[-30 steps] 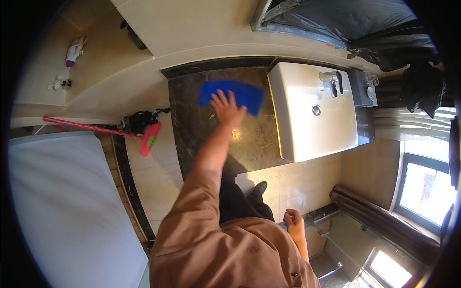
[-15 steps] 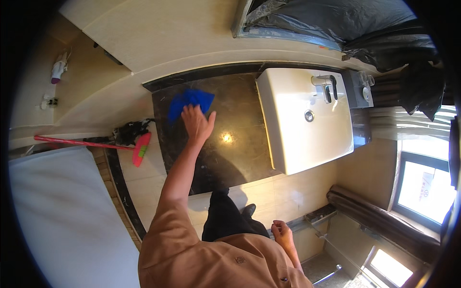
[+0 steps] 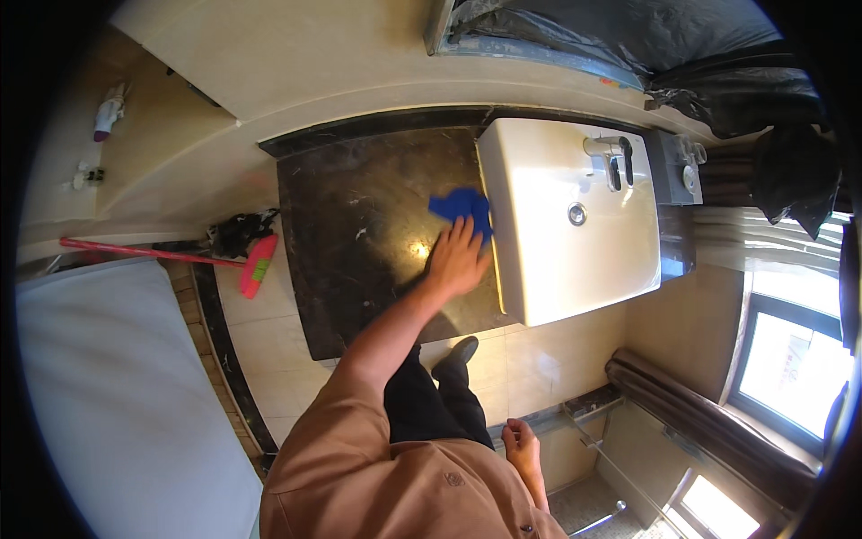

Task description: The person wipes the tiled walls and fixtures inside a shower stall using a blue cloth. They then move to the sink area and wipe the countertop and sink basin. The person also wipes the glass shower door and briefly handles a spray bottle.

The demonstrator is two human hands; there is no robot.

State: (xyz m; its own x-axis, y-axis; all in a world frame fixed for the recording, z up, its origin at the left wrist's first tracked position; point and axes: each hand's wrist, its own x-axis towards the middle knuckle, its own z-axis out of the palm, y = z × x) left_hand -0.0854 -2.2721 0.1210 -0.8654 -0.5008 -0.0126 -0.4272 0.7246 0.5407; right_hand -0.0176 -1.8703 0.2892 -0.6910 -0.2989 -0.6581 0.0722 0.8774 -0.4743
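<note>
My left hand (image 3: pixel 460 258) presses its fingers down on a crumpled blue cloth (image 3: pixel 463 206), holding it against the dark stone countertop (image 3: pixel 359 216). The cloth lies right beside the left wall of a white rectangular sink (image 3: pixel 539 260), and part of it is hidden under my fingers. A chrome faucet (image 3: pixel 611 148) stands at the sink's far right, with a round drain (image 3: pixel 577 214) in the basin. Low by my side, away from the counter, my right hand (image 3: pixel 522 440) hangs with curled fingers and nothing visible in it.
A pink-handled broom (image 3: pixel 259 267) leans left of the counter near a dark crumpled bag (image 3: pixel 242 235). White sheeting (image 3: pixel 126 359) covers something at the lower left. A grey box (image 3: pixel 675 171) with small glass items sits right of the sink. Black plastic (image 3: pixel 620 36) covers a frame above.
My left hand has slid the blue cloth rightward across the countertop, from its left part to the sink's edge. The right hand stays low at my side.
</note>
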